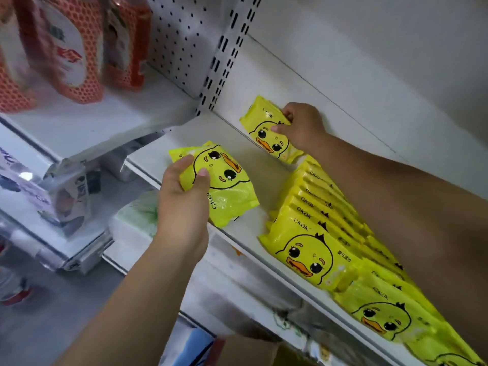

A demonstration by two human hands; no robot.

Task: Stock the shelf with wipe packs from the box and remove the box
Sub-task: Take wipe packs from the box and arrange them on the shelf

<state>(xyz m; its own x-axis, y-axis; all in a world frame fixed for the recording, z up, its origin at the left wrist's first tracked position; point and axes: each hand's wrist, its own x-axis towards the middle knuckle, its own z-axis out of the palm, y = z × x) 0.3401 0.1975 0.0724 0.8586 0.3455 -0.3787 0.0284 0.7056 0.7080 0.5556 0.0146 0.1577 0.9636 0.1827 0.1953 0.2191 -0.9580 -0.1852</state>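
My right hand (301, 125) pinches a yellow duck-print wipe pack (266, 128) standing against the back wall of the white shelf (163, 151). My left hand (184, 191) grips a second yellow duck-print wipe pack (227, 186), upside down, over the shelf's front edge. To the right, a row of several wipe packs (314, 249) stands upright on the shelf, and more wipe packs (383, 315) follow toward the lower right. A brown corner at the bottom may be the box (250, 350); most of it is hidden.
Red-orange pouches (63, 46) stand on the neighbouring shelf at upper left, past a slotted upright (224, 54). Lower shelves hold white packaged goods (66, 191) and a pale green pack (140, 212). Bare shelf surface lies between the two held packs.
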